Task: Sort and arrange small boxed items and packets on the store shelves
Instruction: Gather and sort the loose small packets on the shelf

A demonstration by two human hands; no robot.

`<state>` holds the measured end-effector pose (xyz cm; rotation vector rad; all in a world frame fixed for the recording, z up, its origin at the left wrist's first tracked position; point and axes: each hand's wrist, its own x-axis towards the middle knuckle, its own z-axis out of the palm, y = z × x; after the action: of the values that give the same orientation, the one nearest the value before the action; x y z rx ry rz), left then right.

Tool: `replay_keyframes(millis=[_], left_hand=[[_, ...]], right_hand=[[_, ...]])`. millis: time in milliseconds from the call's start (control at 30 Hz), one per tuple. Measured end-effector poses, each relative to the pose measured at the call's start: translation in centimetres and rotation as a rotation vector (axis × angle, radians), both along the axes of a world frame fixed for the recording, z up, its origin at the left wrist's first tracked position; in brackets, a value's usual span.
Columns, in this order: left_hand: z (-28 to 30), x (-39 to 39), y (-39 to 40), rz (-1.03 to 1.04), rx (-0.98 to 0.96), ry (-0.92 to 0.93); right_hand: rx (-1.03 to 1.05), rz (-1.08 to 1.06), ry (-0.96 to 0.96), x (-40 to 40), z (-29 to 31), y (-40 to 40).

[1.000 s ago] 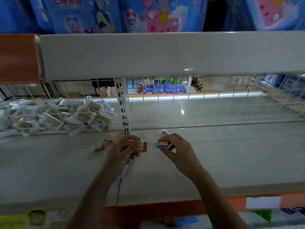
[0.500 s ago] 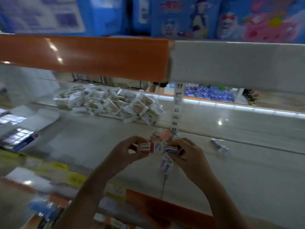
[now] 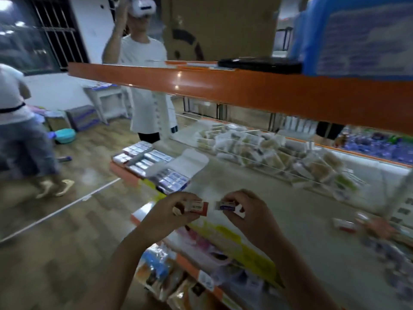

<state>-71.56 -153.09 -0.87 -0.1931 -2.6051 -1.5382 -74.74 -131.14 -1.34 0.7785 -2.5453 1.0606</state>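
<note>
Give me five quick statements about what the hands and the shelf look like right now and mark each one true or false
1. The left hand holds a small box with a red end. True.
2. The right hand is empty. False: it pinches a small box with blue print.
3. The two boxes are pressed together. False: a gap shows between them.
4. An open carton of small packs sits on the shelf beyond the left hand. True.
5. The bagged packets lie on the floor. False: they are piled behind a wire rail at the back of the shelf.
</note>
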Motion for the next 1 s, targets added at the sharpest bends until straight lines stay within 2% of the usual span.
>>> replay_keyframes(millis=[233, 467, 633, 1000], left_hand=[[-1.1, -1.6, -10.5, 0.064, -0.086, 0.041], [-2.6, -6.7, -18.2, 0.069, -0.179, 0.082], [-2.6, -11.6, -22.0, -0.028, -0.258, 0.052], [-4.1, -20.3, -25.7, -0.258, -0.237, 0.066]], right_hand=[[0.064, 0.033, -0.022, -3.9, -0.5, -10.7], [0.119, 0.017, -0.031, -8.9, -1.7, -18.5], [0.13, -0.051, -0.08, -12.4, -2.6, -22.8], [0.266, -0.203, -0.216, -14.6, -3.6, -25.7]])
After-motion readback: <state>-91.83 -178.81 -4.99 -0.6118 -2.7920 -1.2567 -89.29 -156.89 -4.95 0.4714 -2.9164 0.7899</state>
